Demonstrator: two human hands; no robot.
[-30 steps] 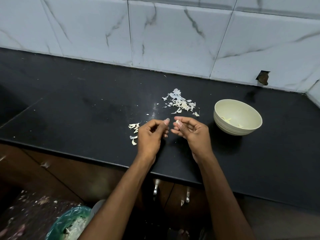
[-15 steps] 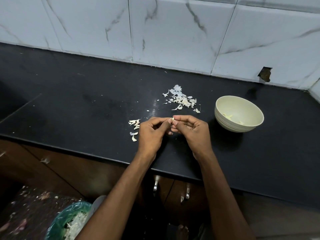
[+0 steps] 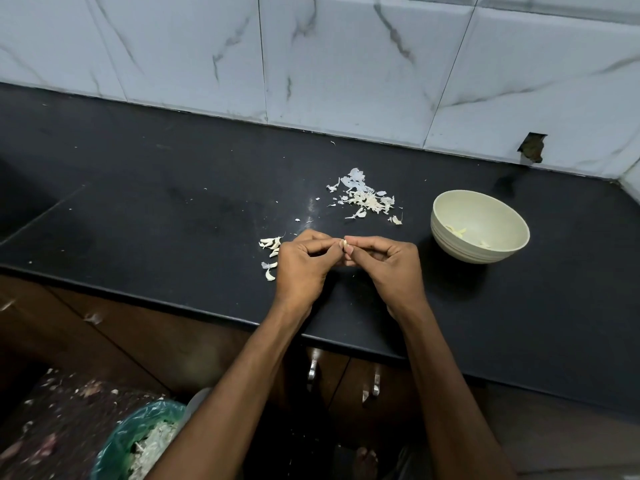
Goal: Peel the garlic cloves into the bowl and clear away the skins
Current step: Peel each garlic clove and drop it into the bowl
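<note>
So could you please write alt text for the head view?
Both hands, left and right, pinch a garlic clove over a black counter. Skins lie behind, cloves to the left, a bowl to the right.

Black counter [image 3: 138, 209] bears bowl [image 3: 479, 249], skins [image 3: 367, 199], cloves [image 3: 270, 252].

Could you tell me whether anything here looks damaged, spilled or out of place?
Yes: the wall tile has a broken hole above the bowl, and skins lie scattered loose on the counter.
</note>
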